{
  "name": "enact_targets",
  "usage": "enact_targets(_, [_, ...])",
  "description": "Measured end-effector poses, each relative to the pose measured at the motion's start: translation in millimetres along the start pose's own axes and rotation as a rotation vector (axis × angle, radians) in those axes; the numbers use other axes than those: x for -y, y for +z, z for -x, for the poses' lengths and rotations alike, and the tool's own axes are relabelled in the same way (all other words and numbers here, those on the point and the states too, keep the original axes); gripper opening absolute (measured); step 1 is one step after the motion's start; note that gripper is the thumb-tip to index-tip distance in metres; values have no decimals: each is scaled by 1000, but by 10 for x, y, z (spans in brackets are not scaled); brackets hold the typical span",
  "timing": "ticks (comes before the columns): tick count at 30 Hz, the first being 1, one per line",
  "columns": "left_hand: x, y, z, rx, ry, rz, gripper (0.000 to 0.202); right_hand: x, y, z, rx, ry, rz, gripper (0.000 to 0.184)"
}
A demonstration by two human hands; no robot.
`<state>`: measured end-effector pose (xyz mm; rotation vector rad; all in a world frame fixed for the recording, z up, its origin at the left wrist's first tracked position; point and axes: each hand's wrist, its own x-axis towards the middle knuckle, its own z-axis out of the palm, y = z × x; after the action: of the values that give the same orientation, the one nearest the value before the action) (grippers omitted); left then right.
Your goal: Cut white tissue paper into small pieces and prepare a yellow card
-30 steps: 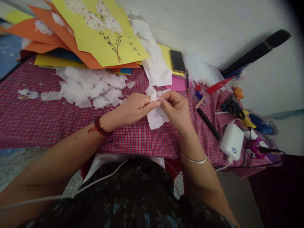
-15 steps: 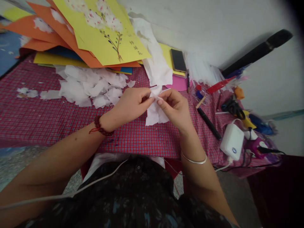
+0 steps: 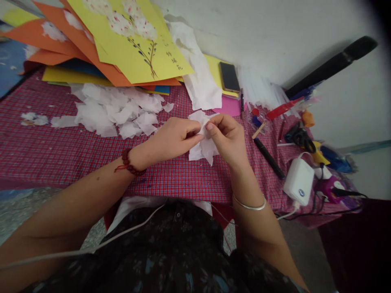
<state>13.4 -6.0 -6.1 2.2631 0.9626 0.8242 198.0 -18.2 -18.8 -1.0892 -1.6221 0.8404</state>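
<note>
My left hand (image 3: 175, 136) is closed, thumb and forefinger pinching a piece of white tissue paper (image 3: 204, 123). My right hand (image 3: 229, 136) pinches the same tissue from the other side, thumb on top. Both hands hover low over the checked tablecloth (image 3: 180, 179). Under the fingers lie more sheets of white tissue (image 3: 200, 151), their torn edges showing. A long tissue strip (image 3: 203, 87) stretches away behind the hands. To the left of my left hand spreads a heap of torn tissue pieces (image 3: 104, 108).
Yellow paper with blossom branches (image 3: 146, 61) tops a stack of orange sheets (image 3: 70, 44) at the back left. A phone (image 3: 229, 77) rests on yellow paper. On the right are a black marker (image 3: 269, 158), scissors (image 3: 301, 138) and a white power bank (image 3: 298, 182) with a cable.
The pinched tissue and both hands have shifted slightly right. A pointed tissue corner now sticks out toward me below the fingers.
</note>
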Motion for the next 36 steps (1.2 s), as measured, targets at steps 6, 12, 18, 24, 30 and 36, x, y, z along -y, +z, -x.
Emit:
enact_targets(6, [12,11,15,20,38,-1,31,-14,1,-15,19,53,-41,32])
enact_targets(12, [13,5,-3,-3,-56,56,27,-6,-19,-12,-2,84,-118,27])
enact_targets(18, [11,3,-14,-57,-102,147,22,33,4,17,96,31,-101,28])
enact_targets(24, [-8,-5,-23,2,-117,239,15,21,20,22,89,3,-41,25])
enact_targets(30, [29,-12,-45,-16,-147,182,24,15,19,-1,31,52,-59,27])
enact_targets(36, [45,-6,-26,-2,-122,133,30,48,38,9,54,37,-34,19])
